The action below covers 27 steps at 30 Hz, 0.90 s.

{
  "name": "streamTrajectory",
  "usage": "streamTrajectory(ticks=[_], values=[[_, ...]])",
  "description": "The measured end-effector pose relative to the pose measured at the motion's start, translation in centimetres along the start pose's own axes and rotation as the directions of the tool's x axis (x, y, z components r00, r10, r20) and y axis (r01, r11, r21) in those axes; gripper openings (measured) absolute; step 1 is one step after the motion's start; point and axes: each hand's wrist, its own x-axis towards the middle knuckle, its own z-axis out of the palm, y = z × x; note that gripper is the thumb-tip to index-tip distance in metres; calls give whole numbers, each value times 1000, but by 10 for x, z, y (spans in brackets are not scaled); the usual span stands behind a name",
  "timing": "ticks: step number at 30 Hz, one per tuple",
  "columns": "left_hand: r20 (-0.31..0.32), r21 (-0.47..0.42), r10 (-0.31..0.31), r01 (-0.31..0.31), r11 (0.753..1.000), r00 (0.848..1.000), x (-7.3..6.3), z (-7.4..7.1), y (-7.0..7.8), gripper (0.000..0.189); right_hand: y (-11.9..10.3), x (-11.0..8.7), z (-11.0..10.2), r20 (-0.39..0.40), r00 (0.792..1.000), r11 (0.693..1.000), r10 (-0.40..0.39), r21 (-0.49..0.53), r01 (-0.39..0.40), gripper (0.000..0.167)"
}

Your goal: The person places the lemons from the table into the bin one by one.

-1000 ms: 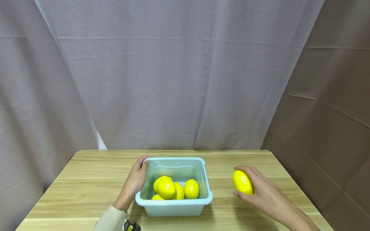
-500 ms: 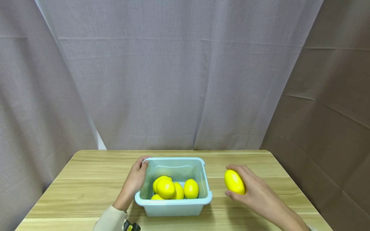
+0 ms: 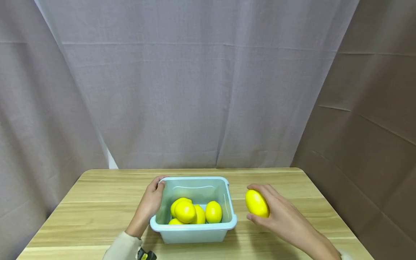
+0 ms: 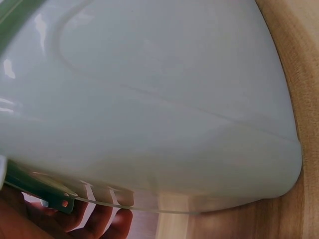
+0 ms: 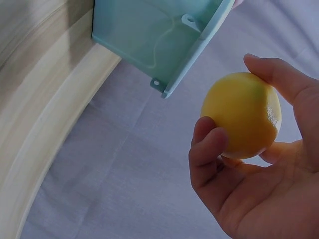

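A pale blue-green plastic bin [image 3: 193, 237] stands on the wooden table, with several yellow lemons [image 3: 213, 212] lying inside. My left hand [image 3: 152, 198] grips the bin's back left corner, thumb over the rim; in the left wrist view its fingers [image 4: 98, 219] curl under the rim, and the bin's side wall [image 4: 164, 99] fills most of the picture. To the right of the bin, my right hand [image 3: 281, 215] holds another lemon [image 3: 256, 203] above the table between thumb and fingers. The right wrist view shows this lemon [image 5: 239, 114] apart from the bin [image 5: 149, 40].
The light wooden table [image 3: 97, 209] extends on both sides of the bin. Grey curtains [image 3: 182, 90] hang behind it, and a brownish curtain [image 3: 364, 126] runs along the right. A small black object [image 3: 147, 255] shows at the left sleeve [image 3: 121, 245].
My right hand has moved left toward the bin, carrying the lemon. The left hand keeps its grip on the bin's corner, and the lemons inside lie as before.
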Motion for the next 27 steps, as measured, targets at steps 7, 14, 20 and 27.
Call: streamTrajectory(ticks=[7,14,20,27], values=[[-2,-3,-7,7,1000,1000,0,0,0,39,-5,6,4,-9,999,999,-52,0,52,68],[-5,-3,-12,12,1000,1000,0,0,-1,40,-8,11,7,-27,995,995,-98,8,99,71],[0,-6,-24,24,1000,1000,0,0,-1,39,-10,13,11,-29,993,993,-113,22,113,71],[-3,8,-16,16,1000,1000,0,0,0,40,-13,15,14,-43,990,989,-137,52,139,70]])
